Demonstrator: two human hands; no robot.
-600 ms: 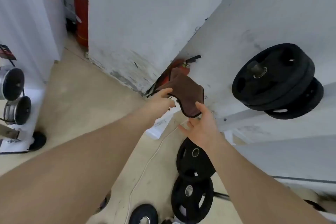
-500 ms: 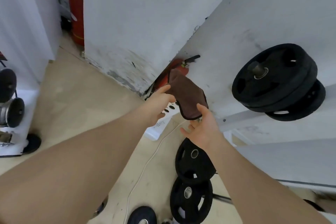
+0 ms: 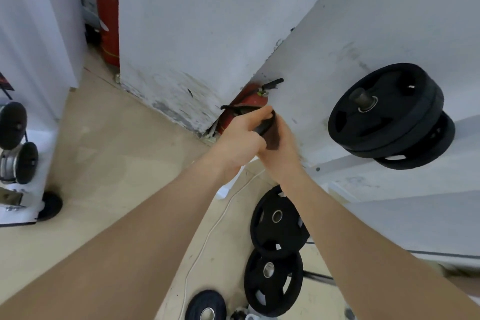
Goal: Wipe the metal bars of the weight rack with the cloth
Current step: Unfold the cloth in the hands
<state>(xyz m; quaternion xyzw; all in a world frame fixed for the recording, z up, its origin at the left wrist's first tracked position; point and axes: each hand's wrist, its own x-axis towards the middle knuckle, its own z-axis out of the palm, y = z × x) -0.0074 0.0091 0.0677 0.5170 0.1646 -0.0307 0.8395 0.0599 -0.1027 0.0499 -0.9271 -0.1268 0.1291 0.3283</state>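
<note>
A brown cloth point(image 3: 273, 135) is bunched between both hands in front of a white wall, mostly hidden by fingers. My left hand point(image 3: 240, 141) grips its upper part, thumb and fingers pinched at the top. My right hand point(image 3: 281, 153) cups it from the right and below. Black weight plates point(image 3: 384, 114) hang on a metal peg point(image 3: 362, 97) of the white rack at the right, apart from both hands. Two black plates point(image 3: 278, 223) hang lower on the rack below my right forearm.
A red fire extinguisher point(image 3: 244, 104) leans in the wall corner just behind the hands; another point(image 3: 107, 21) stands at the back left. A white cable point(image 3: 207, 239) runs over the beige floor. A small plate point(image 3: 207, 305) lies near the bottom. Another plate stand point(image 3: 18, 150) is at far left.
The cloth, held spread open by my left hand before, is now gathered into a bunch. My right hand rose from below and closed onto it.
</note>
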